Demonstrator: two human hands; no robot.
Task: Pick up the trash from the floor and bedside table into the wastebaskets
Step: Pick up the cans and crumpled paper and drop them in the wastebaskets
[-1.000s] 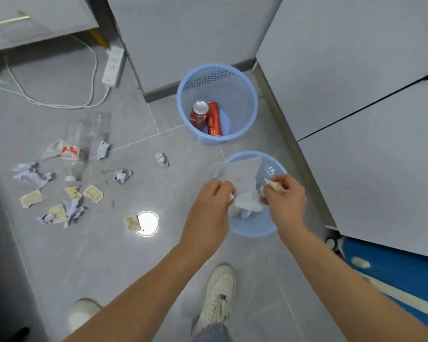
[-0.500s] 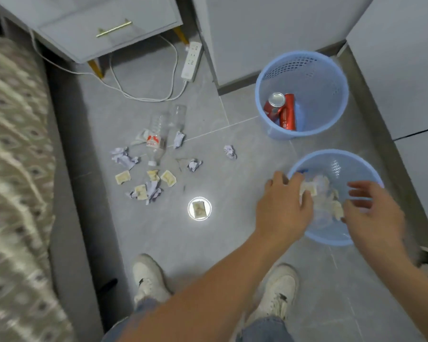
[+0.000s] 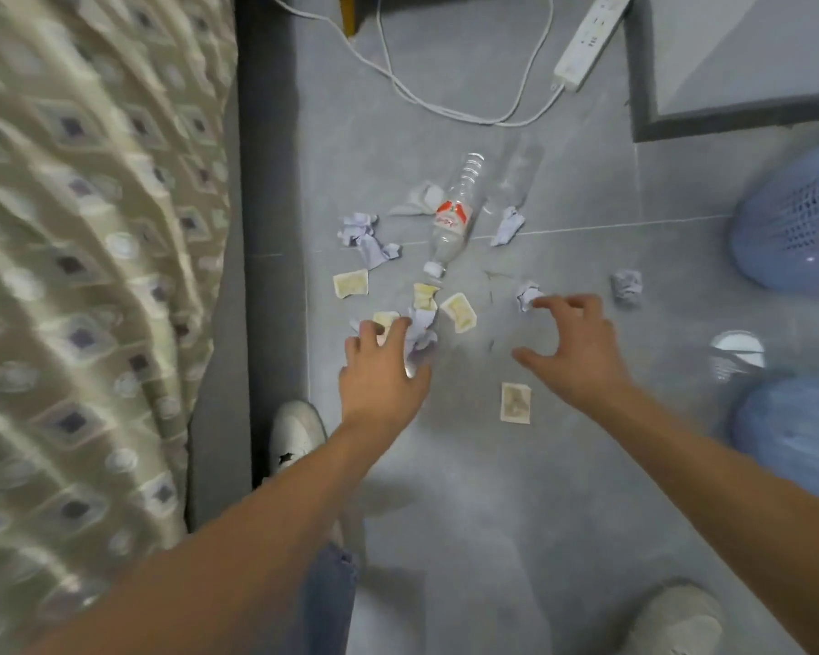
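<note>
Trash [image 3: 445, 257] lying scattered mid-floor beside bed [image 3: 91, 276]. Left hand [image 3: 381, 371] hovering over crumpled paper [image 3: 419, 335], fingers spread, holding nothing. Right hand [image 3: 573, 345] reaching near paper wad [image 3: 526, 295], fingers spread, gripping nothing. Wastebaskets [image 3: 795, 219] standing at floor's right edge.

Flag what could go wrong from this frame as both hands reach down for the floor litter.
1. The left hand reaches into a tight cluster of crumpled paper and flat wrappers; a single grab may leave the flat ones behind.
2. The clear bottle lies on its side beside the cluster; a bump could probably roll it.
3. The right hand fingers spread over a small paper wad and might nudge it away.
</note>
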